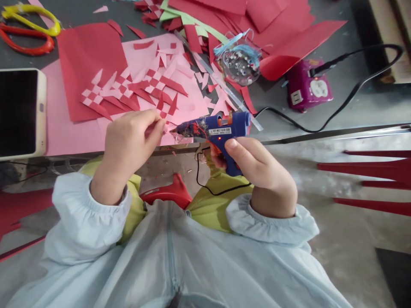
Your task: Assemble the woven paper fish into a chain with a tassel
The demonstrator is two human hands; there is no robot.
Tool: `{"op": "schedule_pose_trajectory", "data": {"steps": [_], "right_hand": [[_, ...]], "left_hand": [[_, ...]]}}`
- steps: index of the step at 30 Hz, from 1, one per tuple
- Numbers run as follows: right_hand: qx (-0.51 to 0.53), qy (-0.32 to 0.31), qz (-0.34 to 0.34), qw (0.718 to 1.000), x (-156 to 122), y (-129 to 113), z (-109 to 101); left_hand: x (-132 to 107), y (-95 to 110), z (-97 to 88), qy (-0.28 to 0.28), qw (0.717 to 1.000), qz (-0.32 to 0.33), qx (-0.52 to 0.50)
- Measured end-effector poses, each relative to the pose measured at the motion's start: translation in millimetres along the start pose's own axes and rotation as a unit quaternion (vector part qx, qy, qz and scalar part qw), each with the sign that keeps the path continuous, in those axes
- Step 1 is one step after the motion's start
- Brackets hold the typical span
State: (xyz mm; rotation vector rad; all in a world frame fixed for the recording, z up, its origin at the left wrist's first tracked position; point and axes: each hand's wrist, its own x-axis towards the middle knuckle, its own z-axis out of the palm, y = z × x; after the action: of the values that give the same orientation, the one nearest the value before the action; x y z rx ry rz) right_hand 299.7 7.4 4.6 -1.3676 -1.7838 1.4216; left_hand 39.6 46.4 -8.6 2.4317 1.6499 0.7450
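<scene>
My right hand is wrapped round the handle of a blue hot glue gun, whose small red light is lit. The gun's dark, smeared nozzle points left, close to the fingertips of my left hand. Those fingers are pinched on a small piece of pink paper at the table's front edge; its full shape is hidden. Just beyond lie woven red-and-pink checkered paper pieces with pointed ends, spread over a red sheet and a pink sheet.
Yellow and red-handled scissors lie at the far left, above a phone. Clear glue stick, a round container of small beads and red paper sheets are beyond the gun. A purple power adapter has a black cable.
</scene>
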Motion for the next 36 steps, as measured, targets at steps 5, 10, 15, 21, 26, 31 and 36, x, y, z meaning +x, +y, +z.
{"op": "schedule_pose_trajectory", "data": {"steps": [5, 10, 15, 21, 26, 31, 36], "right_hand": [[0.000, 0.004, 0.000, 1.000, 0.4, -2.3, 0.2], [0.000, 0.000, 0.000, 1.000, 0.1, -2.9, 1.0], [0.008, 0.000, 0.014, 1.000, 0.5, -3.6, 0.5], [0.018, 0.013, 0.038, 0.999, -3.1, -8.5, -2.4], [0.039, 0.036, 0.033, 0.998, -7.1, -7.9, -0.8], [0.065, 0.051, 0.008, 0.997, -5.2, -7.1, 3.8], [0.037, 0.015, 0.020, 0.999, 1.2, -8.6, 4.3]], "left_hand": [[0.0, 1.0, -1.6, -0.016, 1.000, -0.016, -0.012], [0.4, 1.7, -3.4, -0.027, 0.999, -0.028, -0.031], [0.4, 2.0, -3.9, -0.023, 1.000, -0.014, -0.005], [0.6, 4.0, -5.5, -0.033, 0.999, -0.022, -0.011], [0.5, 4.7, -5.6, -0.035, 0.999, -0.026, -0.003], [-0.5, 4.0, -4.7, -0.042, 0.999, -0.025, 0.008], [-0.8, 3.9, -4.9, -0.045, 0.999, -0.019, 0.020]]}}
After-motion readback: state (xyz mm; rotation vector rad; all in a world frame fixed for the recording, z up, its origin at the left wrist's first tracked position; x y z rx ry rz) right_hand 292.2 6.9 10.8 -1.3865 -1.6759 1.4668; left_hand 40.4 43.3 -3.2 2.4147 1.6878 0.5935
